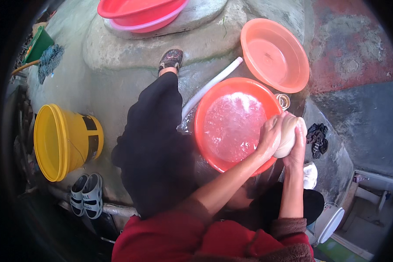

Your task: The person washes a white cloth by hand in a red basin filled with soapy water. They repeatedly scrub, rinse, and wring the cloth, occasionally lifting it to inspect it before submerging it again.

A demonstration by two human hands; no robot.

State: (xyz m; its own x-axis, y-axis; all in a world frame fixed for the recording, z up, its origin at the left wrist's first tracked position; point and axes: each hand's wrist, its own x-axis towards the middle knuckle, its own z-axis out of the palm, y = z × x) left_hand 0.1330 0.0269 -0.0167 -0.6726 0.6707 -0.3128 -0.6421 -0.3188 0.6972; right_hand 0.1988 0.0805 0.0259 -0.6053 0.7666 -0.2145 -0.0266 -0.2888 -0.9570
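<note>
Both my hands are closed around a wet, pale bundle that looks like cloth (286, 137), held over the right rim of a red plastic basin (199, 131). My left hand (269, 137) presses the bundle from its left side. My right hand (295, 149) grips it from the right, thumb upward. Rippled, slightly cloudy water (234, 124) fills much of the basin. Just beyond the basin's right rim lies a small round brownish object (283, 101). On the ground to the right are a dark crumpled cloth (317, 139) and a white crumpled item (310, 176).
An orange basin (275, 55) stands beyond the red one, beside a ribbed white hose (209, 86). Pink basins (144, 14) sit on a raised concrete ledge. At left are a tipped yellow bucket (77, 140), grey slippers (92, 196) and a mop (49, 62). A white bucket (329, 222) is lower right.
</note>
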